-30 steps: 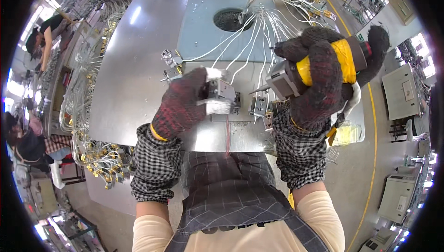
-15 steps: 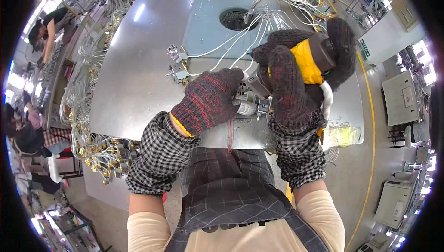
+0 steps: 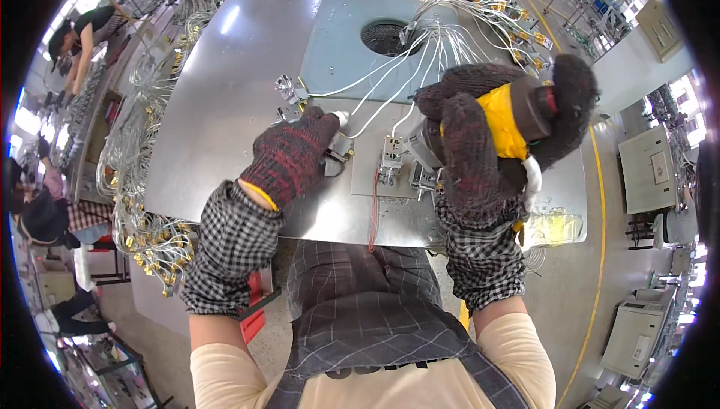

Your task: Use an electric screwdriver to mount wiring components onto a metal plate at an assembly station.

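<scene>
Apparently, you were partway: one wired metal block [image 3: 287, 90] lay beyond your left hand [image 3: 289, 155], which was curled around a grey block [image 3: 341, 148] over the worktop [image 3: 217, 109]. Two connector blocks [image 3: 391, 155] stood near the power screwdriver [image 3: 501, 120], which your right hand [image 3: 471, 150] gripped closed. White wires [image 3: 444, 26] spread from beside the dark round opening [image 3: 382, 38] in the blue plate [image 3: 334, 45]; its contents were unclear.

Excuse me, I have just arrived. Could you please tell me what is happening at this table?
A person wearing knitted gloves is handling small parts at a metal table. The left hand has its fingers around a small metal box. The right hand holds a power tool with a yellow band; its tip is hard to see. Another box lies between the hands. White wires stretch across the blue-grey plate.
</scene>
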Demonstrator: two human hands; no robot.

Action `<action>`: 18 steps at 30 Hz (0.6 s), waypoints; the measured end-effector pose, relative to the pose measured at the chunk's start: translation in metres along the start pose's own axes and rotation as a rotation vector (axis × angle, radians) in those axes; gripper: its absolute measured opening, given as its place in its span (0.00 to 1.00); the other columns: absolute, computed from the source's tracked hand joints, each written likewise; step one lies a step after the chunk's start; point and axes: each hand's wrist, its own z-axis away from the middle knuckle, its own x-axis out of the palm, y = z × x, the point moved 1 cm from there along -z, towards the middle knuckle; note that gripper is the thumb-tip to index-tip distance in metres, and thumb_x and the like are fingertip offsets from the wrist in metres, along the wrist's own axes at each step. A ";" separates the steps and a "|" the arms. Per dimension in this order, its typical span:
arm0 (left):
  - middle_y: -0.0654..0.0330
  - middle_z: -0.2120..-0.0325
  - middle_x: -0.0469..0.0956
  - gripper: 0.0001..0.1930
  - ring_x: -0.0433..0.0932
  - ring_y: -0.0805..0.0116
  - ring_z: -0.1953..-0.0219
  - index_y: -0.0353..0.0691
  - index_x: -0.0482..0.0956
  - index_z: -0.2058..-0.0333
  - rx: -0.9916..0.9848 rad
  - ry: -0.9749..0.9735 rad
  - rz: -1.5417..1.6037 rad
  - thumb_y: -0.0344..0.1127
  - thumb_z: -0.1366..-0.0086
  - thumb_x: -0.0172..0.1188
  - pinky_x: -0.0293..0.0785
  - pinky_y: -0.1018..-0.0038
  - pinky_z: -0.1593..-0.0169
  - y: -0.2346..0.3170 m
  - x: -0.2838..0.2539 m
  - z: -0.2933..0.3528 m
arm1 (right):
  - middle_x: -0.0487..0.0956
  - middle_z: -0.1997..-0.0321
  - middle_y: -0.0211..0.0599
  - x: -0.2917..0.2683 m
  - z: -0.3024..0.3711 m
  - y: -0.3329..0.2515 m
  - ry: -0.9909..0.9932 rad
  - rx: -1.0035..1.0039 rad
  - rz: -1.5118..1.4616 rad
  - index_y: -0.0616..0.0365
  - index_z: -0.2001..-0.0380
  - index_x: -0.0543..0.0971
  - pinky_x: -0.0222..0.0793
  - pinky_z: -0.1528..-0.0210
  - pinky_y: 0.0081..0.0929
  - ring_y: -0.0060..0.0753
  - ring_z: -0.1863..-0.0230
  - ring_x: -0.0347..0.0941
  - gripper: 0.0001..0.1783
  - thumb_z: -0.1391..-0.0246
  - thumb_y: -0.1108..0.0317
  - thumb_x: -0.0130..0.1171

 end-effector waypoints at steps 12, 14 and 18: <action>0.54 0.54 0.77 0.32 0.78 0.66 0.57 0.31 0.64 0.38 -0.060 -0.057 1.607 0.35 0.38 0.64 0.76 0.71 0.51 0.007 -0.007 0.012 | 0.79 0.63 0.51 -0.001 0.001 -0.001 -0.025 0.013 0.005 0.50 0.32 0.50 0.82 0.67 0.39 0.41 0.70 0.80 0.42 0.46 0.77 0.60; 0.54 0.54 0.77 0.32 0.78 0.70 0.57 0.32 0.64 0.37 -0.226 -0.003 2.029 0.36 0.38 0.63 0.77 0.74 0.52 0.013 0.009 0.017 | 0.79 0.63 0.51 -0.001 0.001 -0.001 -0.030 0.017 -0.003 0.50 0.32 0.50 0.82 0.67 0.39 0.41 0.71 0.81 0.42 0.45 0.76 0.59; 0.54 0.52 0.77 0.29 0.78 0.65 0.51 0.32 0.66 0.39 -0.069 0.086 1.468 0.37 0.36 0.62 0.76 0.67 0.47 0.017 0.000 0.020 | 0.79 0.65 0.52 -0.005 -0.002 0.001 0.002 0.023 0.016 0.50 0.33 0.50 0.82 0.69 0.39 0.41 0.72 0.81 0.42 0.45 0.76 0.59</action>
